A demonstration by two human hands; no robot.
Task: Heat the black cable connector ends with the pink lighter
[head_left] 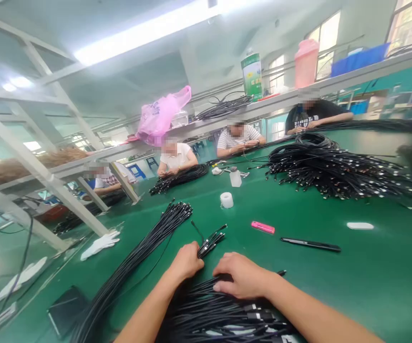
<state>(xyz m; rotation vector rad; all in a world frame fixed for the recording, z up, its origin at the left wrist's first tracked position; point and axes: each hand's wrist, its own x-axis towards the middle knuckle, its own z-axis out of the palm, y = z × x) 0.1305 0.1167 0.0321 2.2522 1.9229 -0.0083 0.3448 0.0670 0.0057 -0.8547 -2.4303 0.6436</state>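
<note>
While I watch through the head camera, the left hand (pixel 186 261) is closed around a small bunch of black cables (pixel 210 244), connector ends poking out; the right hand (pixel 240 275) lies half-curled on a cable heap (pixel 223 319), its grip unclear to me; a green workbench (pixel 352 286) lies beneath.

1. left hand (pixel 186 261) — closed on a black cable bunch (pixel 210 244), connector ends poking out past the fingers
2. right hand (pixel 242 275) — resting on a heap of black cables (pixel 220 314)
3. green bench mat (pixel 352 286) — a white tape roll (pixel 226 200) and a pink marker (pixel 263 227) lie on it, ahead of the hands
</note>
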